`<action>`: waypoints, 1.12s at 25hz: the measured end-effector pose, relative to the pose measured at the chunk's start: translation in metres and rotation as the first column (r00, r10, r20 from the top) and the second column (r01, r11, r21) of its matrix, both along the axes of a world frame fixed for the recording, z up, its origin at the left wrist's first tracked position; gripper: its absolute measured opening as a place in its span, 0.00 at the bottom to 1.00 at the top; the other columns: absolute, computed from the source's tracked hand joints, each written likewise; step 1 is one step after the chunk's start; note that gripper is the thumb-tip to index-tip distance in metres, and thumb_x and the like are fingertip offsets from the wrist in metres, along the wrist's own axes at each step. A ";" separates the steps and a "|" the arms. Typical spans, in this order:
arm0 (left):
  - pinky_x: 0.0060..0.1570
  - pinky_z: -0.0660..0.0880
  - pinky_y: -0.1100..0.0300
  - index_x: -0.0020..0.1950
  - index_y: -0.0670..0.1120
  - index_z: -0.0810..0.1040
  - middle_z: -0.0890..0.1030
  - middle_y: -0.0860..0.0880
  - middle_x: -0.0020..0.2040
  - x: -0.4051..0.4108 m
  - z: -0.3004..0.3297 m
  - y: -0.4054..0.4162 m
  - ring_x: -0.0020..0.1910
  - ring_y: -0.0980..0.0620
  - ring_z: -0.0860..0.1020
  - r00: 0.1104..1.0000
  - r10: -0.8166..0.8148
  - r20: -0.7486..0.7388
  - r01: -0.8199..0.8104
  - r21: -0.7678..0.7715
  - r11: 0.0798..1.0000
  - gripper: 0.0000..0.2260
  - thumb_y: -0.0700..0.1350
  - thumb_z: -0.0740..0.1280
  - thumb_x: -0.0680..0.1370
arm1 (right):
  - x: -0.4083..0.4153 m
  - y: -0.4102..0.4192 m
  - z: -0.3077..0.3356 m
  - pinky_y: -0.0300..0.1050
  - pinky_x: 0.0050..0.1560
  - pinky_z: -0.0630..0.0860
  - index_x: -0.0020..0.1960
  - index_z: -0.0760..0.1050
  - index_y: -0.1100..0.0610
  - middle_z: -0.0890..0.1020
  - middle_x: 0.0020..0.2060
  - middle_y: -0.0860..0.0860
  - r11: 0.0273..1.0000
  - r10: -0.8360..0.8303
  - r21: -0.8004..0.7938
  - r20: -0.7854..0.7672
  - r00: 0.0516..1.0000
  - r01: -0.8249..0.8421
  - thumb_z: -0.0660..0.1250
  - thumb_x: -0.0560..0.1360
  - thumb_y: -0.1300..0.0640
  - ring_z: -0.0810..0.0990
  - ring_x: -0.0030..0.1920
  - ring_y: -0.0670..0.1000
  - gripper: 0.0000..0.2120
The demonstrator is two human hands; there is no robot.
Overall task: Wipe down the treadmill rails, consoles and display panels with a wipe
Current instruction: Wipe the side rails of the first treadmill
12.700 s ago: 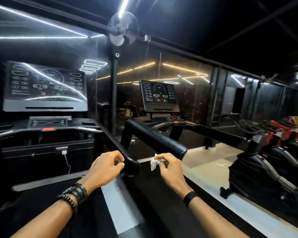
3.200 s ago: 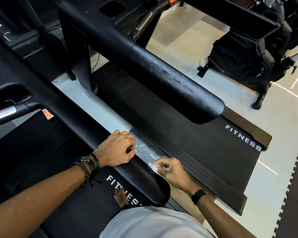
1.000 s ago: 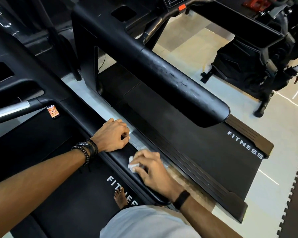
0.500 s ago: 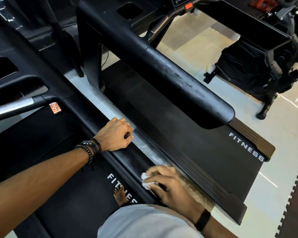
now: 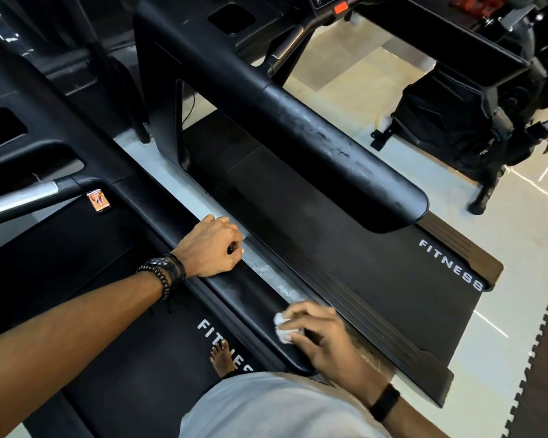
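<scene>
I look down on the black right-hand rail [image 5: 253, 292] of the treadmill I stand on. My right hand [image 5: 317, 335] grips a crumpled white wipe [image 5: 281, 327] and presses it onto the rail near its rounded rear end. My left hand [image 5: 214, 246] rests further up the same rail with its fingers curled over the edge, holding nothing. A second treadmill's rail [image 5: 326, 150], scuffed with pale marks, runs parallel to the right. Part of that treadmill's console [image 5: 329, 3] with an orange tab shows at the top edge.
The neighbouring treadmill's belt [image 5: 361, 248], marked FITNESS, lies to the right. My bare foot [image 5: 222, 355] stands on my own belt. A black exercise bike [image 5: 475, 121] stands at the upper right on a pale floor. A silver handle bar [image 5: 16, 200] juts in from the left.
My right hand slid the wipe back along the rail from near my left hand to the rail's rear end. My left hand has stayed in place.
</scene>
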State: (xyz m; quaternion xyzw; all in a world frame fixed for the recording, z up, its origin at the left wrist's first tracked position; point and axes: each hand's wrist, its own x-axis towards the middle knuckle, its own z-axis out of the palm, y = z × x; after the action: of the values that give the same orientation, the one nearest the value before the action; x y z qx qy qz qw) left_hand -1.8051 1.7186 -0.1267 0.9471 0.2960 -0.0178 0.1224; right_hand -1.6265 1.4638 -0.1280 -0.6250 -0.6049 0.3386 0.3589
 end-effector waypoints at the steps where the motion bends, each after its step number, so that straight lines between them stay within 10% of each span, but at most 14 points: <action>1: 0.52 0.68 0.56 0.39 0.52 0.77 0.76 0.57 0.38 0.000 -0.001 0.000 0.44 0.54 0.72 1.000 0.002 0.001 -0.002 -0.001 1.000 0.13 0.55 0.58 0.75 | 0.012 -0.002 -0.006 0.47 0.58 0.75 0.49 0.85 0.48 0.82 0.51 0.41 0.997 -0.063 -0.047 -0.050 0.997 0.061 0.73 0.77 0.52 0.82 0.54 0.46 0.03; 28: 0.51 0.68 0.56 0.38 0.54 0.76 0.76 0.57 0.38 0.001 -0.003 0.001 0.44 0.56 0.72 1.000 0.022 -0.011 -0.022 0.010 1.000 0.10 0.55 0.61 0.76 | 0.008 0.056 -0.035 0.38 0.47 0.73 0.43 0.84 0.51 0.84 0.40 0.43 0.951 -0.236 -0.237 -0.150 0.960 0.197 0.74 0.76 0.58 0.82 0.44 0.41 0.04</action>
State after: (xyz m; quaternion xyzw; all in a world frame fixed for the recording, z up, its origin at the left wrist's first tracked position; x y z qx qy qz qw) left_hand -1.8042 1.7192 -0.1300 0.9444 0.3071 -0.0204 0.1159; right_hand -1.6184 1.5195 -0.1634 -0.6911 -0.4570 0.4158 0.3751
